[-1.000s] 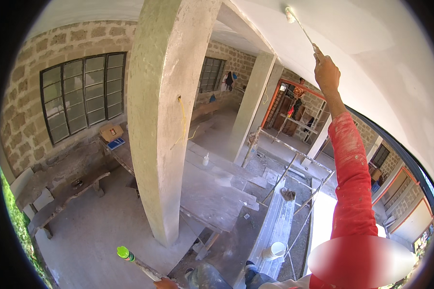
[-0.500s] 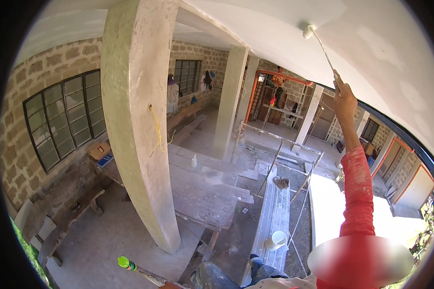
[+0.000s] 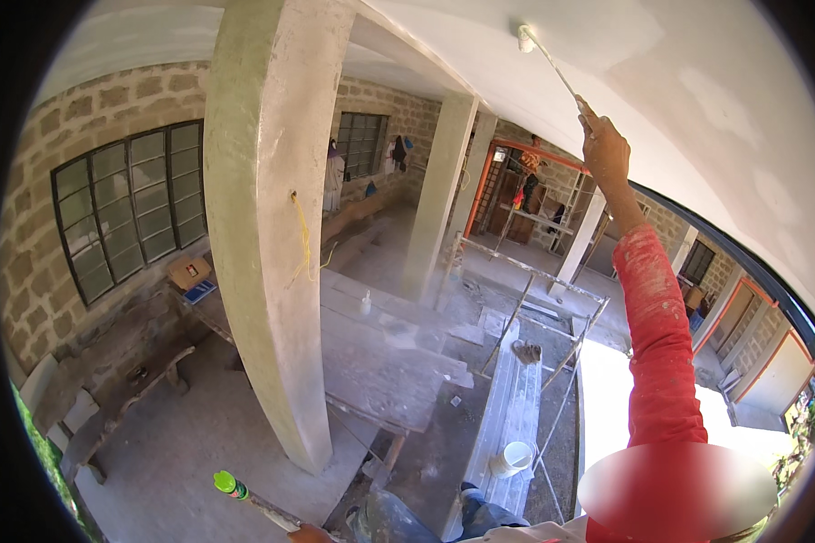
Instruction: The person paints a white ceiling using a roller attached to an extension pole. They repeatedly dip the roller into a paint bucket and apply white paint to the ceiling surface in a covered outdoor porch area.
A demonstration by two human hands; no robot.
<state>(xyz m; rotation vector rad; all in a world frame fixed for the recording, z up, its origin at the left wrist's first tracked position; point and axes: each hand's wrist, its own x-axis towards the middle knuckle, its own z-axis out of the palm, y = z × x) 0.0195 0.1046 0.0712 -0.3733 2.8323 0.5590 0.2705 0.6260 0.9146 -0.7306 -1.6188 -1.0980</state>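
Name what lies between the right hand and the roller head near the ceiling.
In the head view, the roller's thin rod spans the stretch from the right hand to the roller head.

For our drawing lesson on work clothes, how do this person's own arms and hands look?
The right hand is bare, with no glove visible. Its arm wears a red sleeve, wrinkled and marked with pale smudges, ending on the forearm. The left hand is mostly cut off by the lower edge; its sleeve cannot be made out.

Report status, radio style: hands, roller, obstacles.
Right hand gripping roller handle. Roller up at ceiling. Left hand low, at green-tipped pole. Concrete pillar left of roller.
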